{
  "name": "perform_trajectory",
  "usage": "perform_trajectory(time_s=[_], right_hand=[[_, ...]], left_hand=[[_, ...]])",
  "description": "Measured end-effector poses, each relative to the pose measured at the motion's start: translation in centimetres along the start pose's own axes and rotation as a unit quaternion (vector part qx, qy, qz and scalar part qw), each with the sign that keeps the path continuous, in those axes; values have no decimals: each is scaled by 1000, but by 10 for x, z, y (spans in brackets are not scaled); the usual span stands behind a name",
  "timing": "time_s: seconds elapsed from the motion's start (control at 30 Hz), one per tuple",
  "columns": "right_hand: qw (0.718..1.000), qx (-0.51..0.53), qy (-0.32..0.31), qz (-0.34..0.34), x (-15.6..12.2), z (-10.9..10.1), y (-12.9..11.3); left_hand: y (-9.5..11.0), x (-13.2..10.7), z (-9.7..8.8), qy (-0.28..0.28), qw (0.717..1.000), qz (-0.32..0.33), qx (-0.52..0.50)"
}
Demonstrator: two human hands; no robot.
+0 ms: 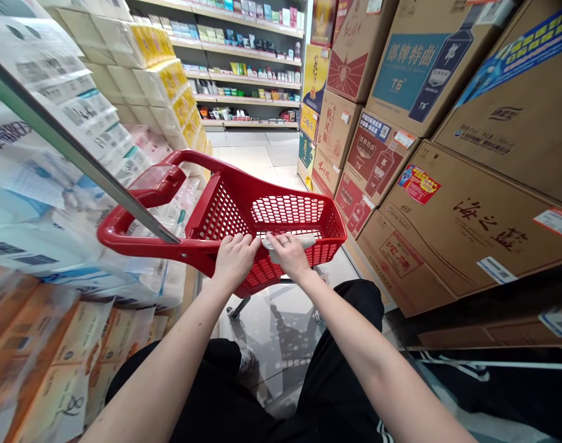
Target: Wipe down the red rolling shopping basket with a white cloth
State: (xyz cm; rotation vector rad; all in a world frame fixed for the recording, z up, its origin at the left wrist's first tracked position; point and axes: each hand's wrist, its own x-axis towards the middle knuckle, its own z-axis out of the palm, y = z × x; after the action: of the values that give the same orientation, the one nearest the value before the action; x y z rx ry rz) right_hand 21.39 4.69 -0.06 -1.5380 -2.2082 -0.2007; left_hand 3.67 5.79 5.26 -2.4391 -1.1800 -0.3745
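A red plastic shopping cart (207, 163) stands sideways in front of me, its handle end to the left and its perforated basket to the right. My left hand (236, 258) is closed over the near rim of the basket, knuckles up. Just right of it, my right hand (289, 253) presses a pale, whitish cloth (307, 240) against the same rim. The cloth sticks out on both sides of the fingers. A ring shows on one finger of that hand. What I see of the basket's inside is only red mesh walls.
Brown cardboard cartons (488, 203) are stacked high along the right. Plastic-wrapped paper packs (165, 86) pile up on the left, with orange packs (73, 344) lower down. Shelves of small goods (253, 74) close off the far end. Tiled floor (248, 147) runs between them.
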Motion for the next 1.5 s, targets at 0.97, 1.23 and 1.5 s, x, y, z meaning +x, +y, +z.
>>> perform_trajectory(time_s=[0.97,1.23,1.5], right_hand=[[999,-33,9,1,-7,1,35],[1000,-10,26,7,-7,1,39],[999,-36,26,29,-27,-13,93]], left_hand=[[13,14,3,2,999,-13,31],[10,12,-1,-21,999,16,26],[-14,3,-13,-19,998,-12,63]])
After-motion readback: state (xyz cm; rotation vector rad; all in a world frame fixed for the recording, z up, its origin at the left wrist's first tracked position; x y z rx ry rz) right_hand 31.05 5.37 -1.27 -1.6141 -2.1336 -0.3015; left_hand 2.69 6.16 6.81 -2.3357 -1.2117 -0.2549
